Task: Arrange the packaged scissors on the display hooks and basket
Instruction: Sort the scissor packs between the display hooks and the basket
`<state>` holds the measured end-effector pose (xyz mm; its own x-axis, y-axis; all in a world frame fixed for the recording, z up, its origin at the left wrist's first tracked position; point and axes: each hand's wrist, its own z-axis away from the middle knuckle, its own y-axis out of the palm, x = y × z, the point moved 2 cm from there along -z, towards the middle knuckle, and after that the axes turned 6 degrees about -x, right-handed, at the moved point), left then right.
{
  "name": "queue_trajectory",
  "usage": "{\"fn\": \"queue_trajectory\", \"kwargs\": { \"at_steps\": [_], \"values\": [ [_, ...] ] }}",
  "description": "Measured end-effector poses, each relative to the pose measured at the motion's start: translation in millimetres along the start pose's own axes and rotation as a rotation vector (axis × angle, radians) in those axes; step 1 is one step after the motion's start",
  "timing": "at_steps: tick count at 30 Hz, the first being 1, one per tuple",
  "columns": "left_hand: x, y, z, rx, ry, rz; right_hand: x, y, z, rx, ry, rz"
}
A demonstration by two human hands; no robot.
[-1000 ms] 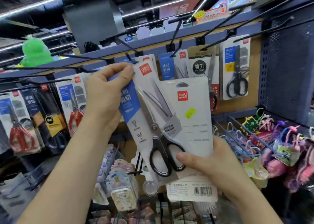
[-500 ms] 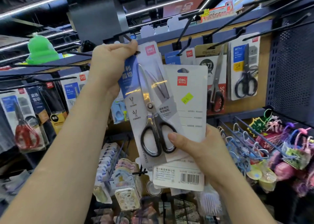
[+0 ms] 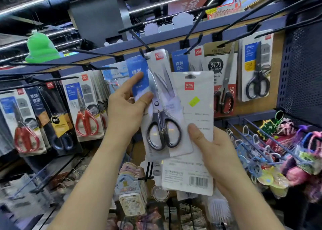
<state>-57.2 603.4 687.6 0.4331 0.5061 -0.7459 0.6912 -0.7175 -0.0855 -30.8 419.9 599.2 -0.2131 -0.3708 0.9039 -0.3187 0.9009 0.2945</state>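
Pinching deli scissors pack point(image 3: 163, 119), left hand point(image 3: 125, 107), right hand point(image 3: 216, 153) gripping barcoded deli card point(image 3: 198, 90)

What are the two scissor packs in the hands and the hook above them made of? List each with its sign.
Front pack in the left hand: clear glossy blister, likely plastic, it glares. Its blades: silvery, mirror-bright, probably steel. Handles: glossy black, likely plastic. Back-facing pack in the right hand: matt white printed card. Hook: thin dark rod, probably painted metal.

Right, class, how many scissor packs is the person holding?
2: a front-facing pack pinched by the left hand, and a back-facing pack gripped by the right hand. Others may hide behind.
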Motion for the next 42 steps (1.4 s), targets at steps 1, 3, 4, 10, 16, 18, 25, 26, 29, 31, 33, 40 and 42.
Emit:
{"fn": "queue_trajectory", "kwargs": {
  "at_steps": [1,3,4,10,16,18,25,26,29,31,33,40,42],
  "values": [
    [0,2,-6,-0.016,-0.004,-0.018,0,-4,0,-0.013,0.002,0.003],
    [4,6,-15,-0.027,0.001,-0.065,2,-13,1,-0.035,-0.020,0.048],
    [9,9,-17,-0.031,-0.003,-0.078,2,-19,2,-0.047,-0.032,0.081],
    [31,18,-24,-0.079,0.009,-0.155,-2,-49,10,-0.009,-0.023,0.243],
    [37,25,-31,-0.109,0.022,-0.193,-3,-83,15,0.073,0.138,0.311],
    [39,26,-33,-0.144,0.025,-0.189,-3,-93,17,0.077,0.167,0.320],
    [34,27,-29,-0.249,0.097,-0.324,4,-115,23,0.067,0.226,0.264],
    [31,27,-27,-0.265,0.110,-0.378,5,-116,23,0.057,0.218,0.246],
    [19,29,-15,-0.303,0.159,-0.569,4,-111,21,0.000,0.166,0.160],
    [13,28,-4,-0.340,0.177,-0.679,0,-105,20,-0.002,0.145,0.116],
    [8,31,11,-0.260,0.308,-0.640,-3,-98,19,0.006,0.166,0.069],
    [-6,57,39,0.501,0.600,-0.348,2,-90,14,0.136,0.248,0.102],
    [-7,48,31,0.488,0.766,-0.477,0,-91,11,0.108,0.239,0.125]
  ]
}}
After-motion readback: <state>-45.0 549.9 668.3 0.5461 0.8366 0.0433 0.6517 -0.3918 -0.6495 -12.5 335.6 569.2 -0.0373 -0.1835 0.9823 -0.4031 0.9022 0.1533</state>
